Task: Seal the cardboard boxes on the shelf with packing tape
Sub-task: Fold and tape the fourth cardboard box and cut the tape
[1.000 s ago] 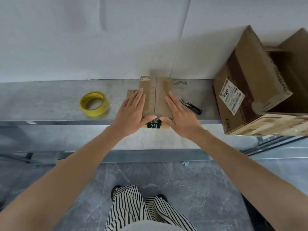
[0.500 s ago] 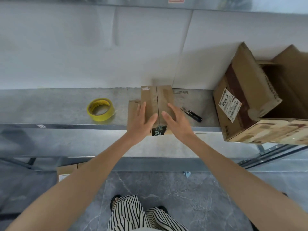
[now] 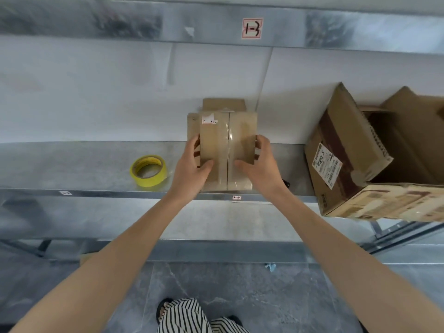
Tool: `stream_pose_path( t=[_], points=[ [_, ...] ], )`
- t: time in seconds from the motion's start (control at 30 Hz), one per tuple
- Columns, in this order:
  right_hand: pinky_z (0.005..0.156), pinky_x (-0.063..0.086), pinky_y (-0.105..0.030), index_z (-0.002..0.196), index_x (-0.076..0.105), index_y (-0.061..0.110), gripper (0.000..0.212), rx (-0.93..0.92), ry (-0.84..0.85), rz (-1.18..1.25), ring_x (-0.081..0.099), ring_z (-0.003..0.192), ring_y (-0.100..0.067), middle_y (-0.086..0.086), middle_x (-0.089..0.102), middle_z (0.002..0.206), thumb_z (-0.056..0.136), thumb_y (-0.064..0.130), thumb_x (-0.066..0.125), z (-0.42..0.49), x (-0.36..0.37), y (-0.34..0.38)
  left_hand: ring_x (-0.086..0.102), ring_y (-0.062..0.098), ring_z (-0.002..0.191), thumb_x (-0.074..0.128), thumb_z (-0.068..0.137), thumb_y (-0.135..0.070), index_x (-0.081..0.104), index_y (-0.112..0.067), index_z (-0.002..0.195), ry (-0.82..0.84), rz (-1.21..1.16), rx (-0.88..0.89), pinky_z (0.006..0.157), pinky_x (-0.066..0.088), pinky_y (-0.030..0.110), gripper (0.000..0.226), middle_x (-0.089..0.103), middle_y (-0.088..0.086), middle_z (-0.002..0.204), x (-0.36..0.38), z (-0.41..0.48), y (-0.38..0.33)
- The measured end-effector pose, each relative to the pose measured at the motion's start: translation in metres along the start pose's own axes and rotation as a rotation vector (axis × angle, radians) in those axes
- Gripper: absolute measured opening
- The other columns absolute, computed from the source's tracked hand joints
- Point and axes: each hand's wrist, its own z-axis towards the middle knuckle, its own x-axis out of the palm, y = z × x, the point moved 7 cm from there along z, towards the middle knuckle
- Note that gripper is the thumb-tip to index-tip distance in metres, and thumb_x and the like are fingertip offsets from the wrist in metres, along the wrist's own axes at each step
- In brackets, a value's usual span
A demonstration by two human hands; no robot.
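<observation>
My left hand point(image 3: 189, 169) and right hand point(image 3: 262, 167) clasp the small box point(image 3: 225, 145), seemingly tilted up; tape roll point(image 3: 149, 170) left of my grip.

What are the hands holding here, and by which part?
The small cardboard box. The left hand grips its left edge and the right hand its right edge, thumbs on the taped top, fingers curled round the sides.

small box point(image 3: 228, 145): brown cardboard, flaps shut, glossy clear tape along the centre seam; I hold it by both sides, tilted, above the shelf point(image 3: 84, 162).
tape roll point(image 3: 148, 174): yellow, flat on the shelf, to its left.
large box point(image 3: 348, 152): open, tipped over, right.
</observation>
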Motion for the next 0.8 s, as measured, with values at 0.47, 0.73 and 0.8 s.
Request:
stream_pose_path(
  t=[0.47, 0.73, 0.8],
  points=[
    [0.078, 0.042, -0.020, 0.135, 0.031, 0.027, 0.067, -0.023, 0.048, -0.123, 0.053, 0.102, -0.011, 0.006, 0.054, 0.116, 0.080, 0.015, 0.068, -0.014, 0.027, -0.029, 0.049, 0.010, 0.123, 0.063, 0.084, -0.001, 0.033, -0.019, 0.139, 0.072, 0.131, -0.026, 0.098, 0.044, 0.029, 0.066, 0.051, -0.008, 0.134, 0.009, -0.020, 0.040],
    [0.080, 0.044, -0.024, 0.137, 0.025, 0.030, 0.069, 0.026, 0.095, -0.103, 0.053, 0.106, -0.014, 0.010, 0.051, 0.116, 0.082, 0.014, 0.065, -0.005, 0.038, -0.030, 0.047, 0.023, 0.125, 0.065, 0.082, 0.002, 0.022, -0.015, 0.145, 0.065, 0.108, -0.049, 0.100, 0.046, 0.048, 0.078, 0.047, 0.006, 0.137, 0.013, -0.010, 0.042],
    [0.077, 0.042, -0.023, 0.139, 0.017, 0.037, 0.077, 0.036, 0.119, -0.129, 0.051, 0.105, -0.012, 0.013, 0.046, 0.118, 0.083, 0.013, 0.064, -0.006, 0.043, -0.030, 0.046, 0.021, 0.125, 0.065, 0.083, 0.000, 0.022, -0.017, 0.145, 0.093, 0.117, -0.053, 0.099, 0.047, 0.047, 0.077, 0.047, 0.004, 0.137, 0.012, -0.009, 0.044]
  ],
)
